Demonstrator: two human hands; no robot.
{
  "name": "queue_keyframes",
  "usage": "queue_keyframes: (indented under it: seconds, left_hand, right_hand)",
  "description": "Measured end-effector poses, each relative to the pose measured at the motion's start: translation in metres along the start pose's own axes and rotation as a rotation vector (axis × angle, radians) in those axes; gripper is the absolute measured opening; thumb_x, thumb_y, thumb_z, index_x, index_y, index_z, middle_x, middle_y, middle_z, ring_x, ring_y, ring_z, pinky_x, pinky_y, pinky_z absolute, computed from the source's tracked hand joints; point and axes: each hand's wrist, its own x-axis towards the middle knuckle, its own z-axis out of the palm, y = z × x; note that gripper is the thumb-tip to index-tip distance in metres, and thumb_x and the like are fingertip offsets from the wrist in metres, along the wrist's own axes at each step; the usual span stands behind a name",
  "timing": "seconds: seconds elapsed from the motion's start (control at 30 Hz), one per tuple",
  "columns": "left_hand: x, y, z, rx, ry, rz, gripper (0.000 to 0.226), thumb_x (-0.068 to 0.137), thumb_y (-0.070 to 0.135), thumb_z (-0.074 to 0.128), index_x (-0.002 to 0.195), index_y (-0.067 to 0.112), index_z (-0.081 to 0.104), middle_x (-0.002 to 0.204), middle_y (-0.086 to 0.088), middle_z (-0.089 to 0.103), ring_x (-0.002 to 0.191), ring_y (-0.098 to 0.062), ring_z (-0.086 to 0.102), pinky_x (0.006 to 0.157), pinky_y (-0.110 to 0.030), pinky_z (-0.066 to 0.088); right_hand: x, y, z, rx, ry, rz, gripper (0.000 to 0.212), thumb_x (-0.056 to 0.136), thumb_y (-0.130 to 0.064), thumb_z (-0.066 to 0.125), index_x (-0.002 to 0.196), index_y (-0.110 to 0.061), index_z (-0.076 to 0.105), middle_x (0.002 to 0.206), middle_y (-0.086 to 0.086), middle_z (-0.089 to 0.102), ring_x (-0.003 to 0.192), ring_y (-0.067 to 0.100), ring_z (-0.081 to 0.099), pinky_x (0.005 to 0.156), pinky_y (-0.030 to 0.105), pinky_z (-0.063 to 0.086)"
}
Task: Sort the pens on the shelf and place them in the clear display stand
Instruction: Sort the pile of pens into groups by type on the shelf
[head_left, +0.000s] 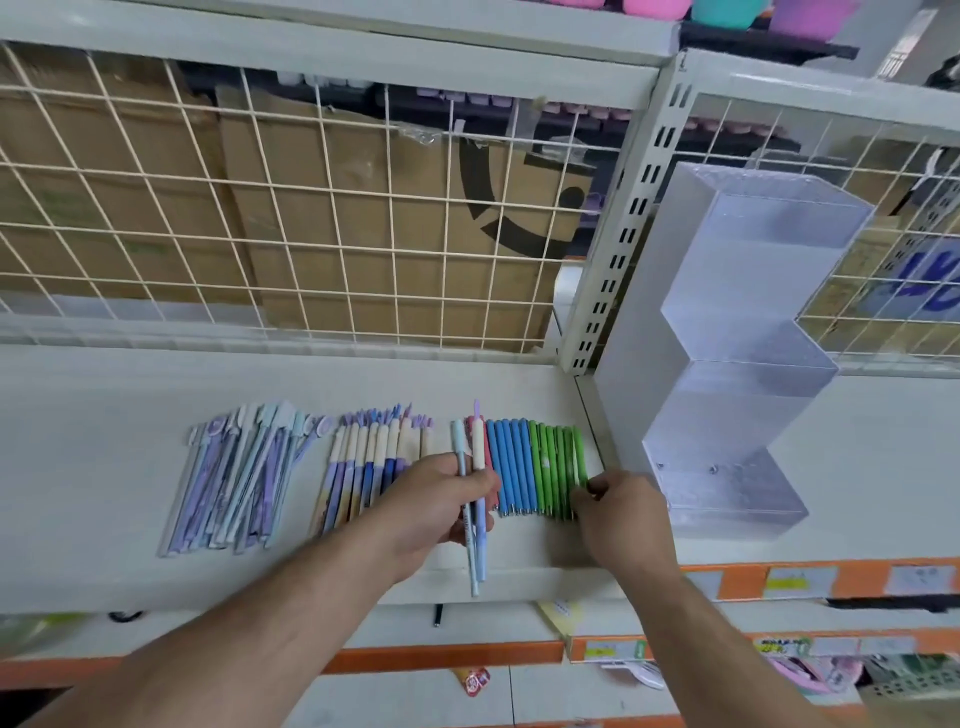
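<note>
Left hand (441, 501) at 6 o'clock of frame, fingers curled round two pens (478, 448), gripping them mid-shaft. One is pale blue, one has a cream cap and lilac barrel. Both point roughly to 12, with lower ends hanging past the shelf's front lip.

Right hand (626, 514) at 5 o'clock, fingers curled, fingertips (588, 488) pinching the lower ends of the outermost green pens (558, 462).

Green pens lie flat in a tight row on the shelf (104, 441), touching side by side. Blue pens (506, 467) lie in the same row at their 9 o'clock, touching them. A pink-red pen sits just beyond the blue ones, partly hidden by the held pens.

Cream-and-blue pens (363, 462) fan out at 9 o'clock of the left hand, which covers their near edge. A loose pile of lilac pens (239, 478) lies further toward 9, apart from the fan.

Clear display stand (727, 364) at 3 o'clock of the green pens, upright, three stepped compartments, no pens in it. Its lowest compartment is just beside the right hand.

Wire grid (311, 208) runs behind the shelf at 12, with cardboard boxes (130, 182) behind it. Slotted post (623, 234) stands between the grid and the stand. Orange price strip (727, 579) runs along the shelf edge at 4 o'clock.
</note>
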Motion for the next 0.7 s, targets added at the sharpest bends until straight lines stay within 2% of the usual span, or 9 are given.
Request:
queue_keyframes:
  seconds: [0.1, 0.27, 0.37, 0.43, 0.5, 0.57, 0.63, 0.7]
  left_hand:
    - [0.000, 0.003, 0.001, 0.012, -0.003, -0.001, 0.017, 0.099, 0.015, 0.057, 0.106, 0.002, 0.065, 0.077, -0.005, 0.063, 0.072, -0.021, 0.062, 0.065, -0.032, 0.052]
    - [0.000, 0.004, -0.001, 0.022, -0.005, -0.015, 0.019, 0.101, 0.015, 0.053, 0.107, 0.002, 0.066, 0.081, -0.007, 0.065, 0.072, -0.019, 0.063, 0.059, -0.029, 0.050]
    - [-0.001, 0.004, -0.003, -0.022, -0.017, -0.024, 0.022, 0.102, 0.012, 0.049, 0.105, 0.001, 0.068, 0.078, -0.007, 0.063, 0.070, -0.020, 0.062, 0.056, -0.028, 0.048]
    - [-0.002, 0.003, -0.006, -0.064, -0.025, -0.039, 0.026, 0.103, 0.012, 0.047, 0.105, 0.000, 0.069, 0.076, -0.008, 0.063, 0.070, -0.021, 0.061, 0.055, -0.029, 0.047]
    - [-0.004, 0.002, -0.011, -0.098, -0.035, -0.052, 0.028, 0.103, 0.013, 0.046, 0.106, -0.001, 0.070, 0.075, -0.009, 0.063, 0.070, -0.022, 0.062, 0.055, -0.029, 0.047]
    - [-0.007, 0.002, -0.017, -0.116, -0.037, -0.056, 0.028, 0.103, 0.013, 0.046, 0.106, -0.001, 0.070, 0.075, -0.010, 0.063, 0.069, -0.022, 0.062, 0.053, -0.029, 0.047]
    - [-0.009, 0.002, -0.025, -0.126, -0.027, -0.056, 0.027, 0.103, 0.014, 0.048, 0.106, -0.001, 0.070, 0.078, -0.012, 0.065, 0.069, -0.022, 0.063, 0.054, -0.029, 0.048]
    - [-0.013, 0.002, -0.034, -0.149, -0.020, -0.051, 0.025, 0.102, 0.015, 0.050, 0.107, 0.002, 0.071, 0.083, -0.013, 0.068, 0.070, -0.022, 0.064, 0.057, -0.031, 0.050]
  right_hand:
    - [0.003, 0.003, 0.003, -0.042, -0.019, -0.008, 0.014, 0.095, -0.013, 0.056, 0.089, -0.013, 0.069, 0.075, 0.001, 0.065, 0.061, 0.009, 0.057, 0.048, 0.020, 0.037]
    - [0.000, 0.003, 0.005, -0.097, -0.055, -0.030, 0.021, 0.092, -0.008, 0.051, 0.076, -0.013, 0.064, 0.067, 0.002, 0.061, 0.061, 0.017, 0.060, 0.051, 0.023, 0.041]
    - [-0.005, -0.001, 0.004, -0.129, -0.032, -0.047, 0.016, 0.093, -0.014, 0.051, 0.083, -0.014, 0.063, 0.083, 0.004, 0.064, 0.070, 0.020, 0.061, 0.059, 0.028, 0.048]
    - [-0.014, -0.009, 0.002, -0.135, 0.031, -0.115, 0.010, 0.095, -0.021, 0.052, 0.094, -0.019, 0.062, 0.094, -0.001, 0.057, 0.077, 0.021, 0.059, 0.064, 0.029, 0.044]
    - [-0.026, -0.023, 0.003, -0.030, 0.039, -0.238, 0.010, 0.096, -0.020, 0.057, 0.096, -0.021, 0.067, 0.090, -0.004, 0.058, 0.079, 0.019, 0.060, 0.067, 0.029, 0.045]
    - [-0.038, -0.041, 0.008, 0.108, -0.049, -0.331, 0.013, 0.095, -0.020, 0.060, 0.086, -0.020, 0.069, 0.079, -0.008, 0.065, 0.072, 0.010, 0.061, 0.065, 0.027, 0.049]
    - [-0.049, -0.058, 0.015, 0.206, -0.159, -0.349, 0.018, 0.095, -0.025, 0.063, 0.078, -0.022, 0.068, 0.068, -0.008, 0.063, 0.061, 0.005, 0.055, 0.058, 0.021, 0.046]
    - [-0.058, -0.072, 0.023, 0.330, -0.249, -0.322, 0.019, 0.093, -0.029, 0.067, 0.076, -0.023, 0.066, 0.062, -0.006, 0.062, 0.055, 0.005, 0.052, 0.058, 0.026, 0.047]
